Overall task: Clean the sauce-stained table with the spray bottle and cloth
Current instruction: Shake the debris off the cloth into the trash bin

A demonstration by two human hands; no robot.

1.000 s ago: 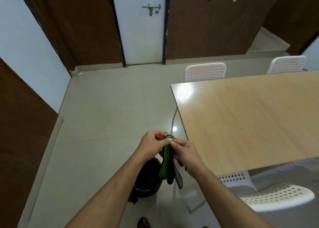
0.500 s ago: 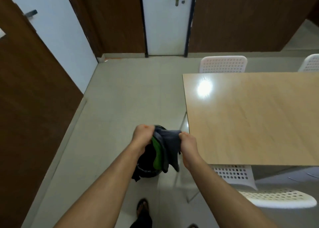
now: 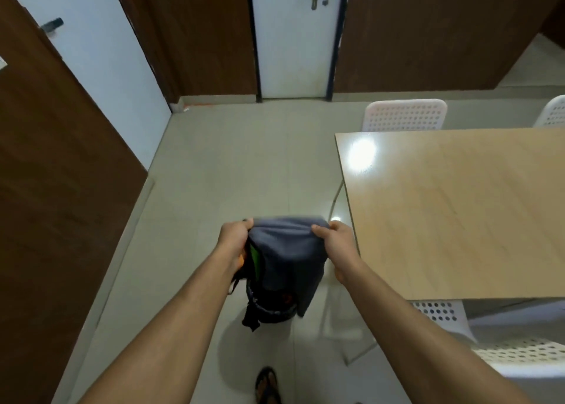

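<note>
A: How is the cloth [image 3: 289,251] held?

B: It is gripped at its upper edge by both hands. The left corner is clenched in the left hand [image 3: 234,238], and the right corner is pinched by the right hand [image 3: 337,241], whose thumb is laid over the top of the fabric. The grey cloth is stretched between the two hands and is let hang down from them, in the air above the floor. A strip of bright green [image 3: 253,258] is seen at its left side, just beside the left hand; whether it is the cloth's other face or a second piece cannot be told.

A: And what is seen beneath it?

B: A dark round bin [image 3: 270,310] with a dark liner is partly covered by the hanging cloth; it is stood on the tiled floor [image 3: 229,165].

A: Where is the worktop?

B: The light wooden worktop [image 3: 458,214] is placed to the right, with its near left corner just beside the right hand. A bright reflection is shown near its far left corner. White perforated chairs are set around it: one at the far side [image 3: 405,115] and one at the near side [image 3: 519,354].

A: Anything else?

B: A sandalled foot [image 3: 267,385] is seen on the floor at the bottom edge, and a white door [image 3: 295,37] with a latch is set in the far wall.
</note>
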